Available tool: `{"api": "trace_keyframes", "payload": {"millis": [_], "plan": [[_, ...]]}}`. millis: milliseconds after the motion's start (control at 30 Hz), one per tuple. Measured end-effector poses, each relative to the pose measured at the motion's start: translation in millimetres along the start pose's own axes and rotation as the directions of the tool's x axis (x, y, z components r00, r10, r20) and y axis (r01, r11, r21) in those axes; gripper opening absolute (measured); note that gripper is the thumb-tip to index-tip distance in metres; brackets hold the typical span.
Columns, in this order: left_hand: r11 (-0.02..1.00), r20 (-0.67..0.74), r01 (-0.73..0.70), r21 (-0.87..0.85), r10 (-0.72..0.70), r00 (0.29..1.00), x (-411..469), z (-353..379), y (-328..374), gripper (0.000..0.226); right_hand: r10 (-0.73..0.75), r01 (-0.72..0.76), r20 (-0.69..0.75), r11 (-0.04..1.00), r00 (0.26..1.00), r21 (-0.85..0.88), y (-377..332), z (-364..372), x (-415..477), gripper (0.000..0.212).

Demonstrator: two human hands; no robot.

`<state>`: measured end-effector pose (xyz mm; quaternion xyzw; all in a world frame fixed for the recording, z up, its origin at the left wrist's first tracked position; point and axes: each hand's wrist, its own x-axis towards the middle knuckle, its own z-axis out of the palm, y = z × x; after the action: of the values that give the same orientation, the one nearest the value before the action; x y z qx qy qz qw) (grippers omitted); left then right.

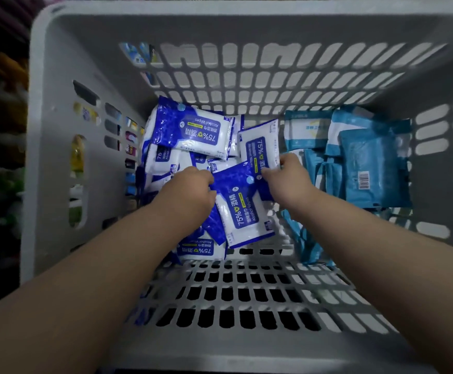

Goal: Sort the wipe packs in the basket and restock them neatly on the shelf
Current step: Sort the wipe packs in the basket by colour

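Note:
I look down into a grey slotted basket [58, 157]. Several dark blue and white alcohol wipe packs [193, 130] lie heaped at its left and middle. Several light blue wipe packs [368, 168] are piled at the right. My left hand [190, 190] reaches into the dark blue heap, its fingers curled down onto the packs and hidden among them. My right hand [287, 176] pinches the lower edge of one upright dark blue pack [260, 147]. Another dark blue pack [241, 209] lies face up between my two hands.
The basket's near floor [247, 292] is bare slotted plastic. Shelf goods show dimly through the slots in the left wall [128, 141] and far wall. Dark shelving lies outside the basket to the left.

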<state>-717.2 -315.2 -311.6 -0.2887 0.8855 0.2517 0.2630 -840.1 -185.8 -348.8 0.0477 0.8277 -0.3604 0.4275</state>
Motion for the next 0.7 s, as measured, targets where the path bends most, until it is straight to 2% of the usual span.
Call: {"api": "trace_keyframes", "payload": {"millis": [67,133,200,300,400,433,533,600,700], "plan": [[0.986,0.089,0.105,-0.131,-0.094,0.992,2.9,1.5,5.7,0.022,0.034,-0.035,0.039,0.999,0.999,0.025,3.6,-3.9,-1.7,0.029],[0.954,0.208,0.177,-0.24,-0.128,0.97,4.9,6.3,9.8,0.023,0.065,-0.07,0.068,0.995,0.996,0.071,6.6,-5.5,0.0,0.03],[0.947,0.26,0.207,-0.244,-0.141,0.955,3.5,10.7,14.0,0.026,0.072,-0.081,0.098,0.993,0.993,0.09,5.9,-5.5,-0.8,0.03],[0.938,0.239,0.231,-0.259,-0.169,0.956,2.3,18.4,14.8,0.019,0.064,-0.083,0.165,0.99,0.984,0.111,5.8,-6.9,-3.2,0.026],[0.84,0.253,0.324,-0.436,-0.231,0.939,6.7,28.8,10.6,0.011,0.028,-0.074,0.249,0.981,0.968,0.177,7.0,-9.9,-9.2,0.008],[0.794,0.281,0.361,-0.489,-0.249,0.927,8.0,31.0,10.5,0.004,0.01,-0.061,0.263,0.98,0.965,0.187,7.6,-10.2,-10.0,0.015],[0.629,0.263,0.432,-0.646,-0.349,0.9,10.2,35.4,11.7,0.033,-0.022,-0.029,0.265,0.982,0.964,0.185,7.8,-9.2,-12.4,0.02],[0.585,0.255,0.428,-0.689,-0.357,0.899,5.5,31.4,13.8,0.039,-0.014,-0.052,0.302,0.976,0.953,0.211,7.4,-9.1,-13.0,0.014],[0.606,0.26,0.359,-0.71,-0.248,0.933,-3.8,21.0,17.4,0.012,-0.019,-0.074,0.351,0.966,0.936,0.249,6.3,-14.3,-14.9,0.026]]}}
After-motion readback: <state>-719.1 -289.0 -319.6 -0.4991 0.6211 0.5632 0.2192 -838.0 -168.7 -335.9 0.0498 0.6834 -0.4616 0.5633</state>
